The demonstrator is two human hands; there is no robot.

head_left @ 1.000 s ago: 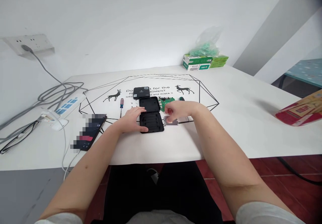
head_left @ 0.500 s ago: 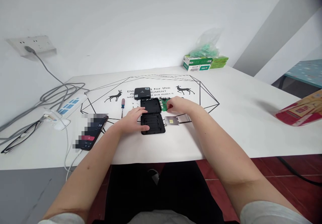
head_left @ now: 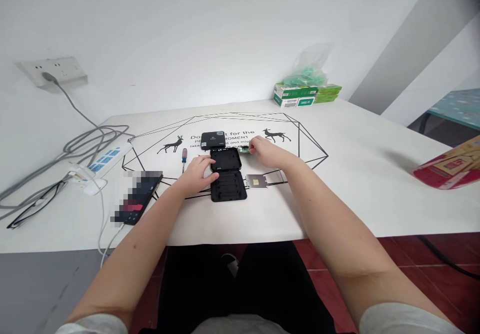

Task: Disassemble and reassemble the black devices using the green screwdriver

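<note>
My right hand (head_left: 264,152) is closed on a green circuit board (head_left: 244,149), which is raised and tilted so that only a narrow strip shows. Just left of it lies an open black plastic shell half (head_left: 226,159). My left hand (head_left: 197,175) rests at that shell's left side, thumb and fingers apart, fingertips at its edge. Nearer to me is a second black shell half (head_left: 228,186), its ribbed inside facing up. A silver metal plate (head_left: 257,181) with a pale yellow square lies right of it, under my right forearm.
Behind the shells sits a closed black box (head_left: 213,139). A screwdriver (head_left: 184,158) lies to the left, beyond a phone (head_left: 144,199), glasses (head_left: 35,205) and a power strip (head_left: 108,159) with cables. Green-white boxes (head_left: 296,94) stand at the back; a red package (head_left: 450,169) is at right.
My right hand has lifted and tilted the circuit board, which lay flatter with its green face showing. My left hand has drawn back a little, its thumb now off the nearer shell's middle.
</note>
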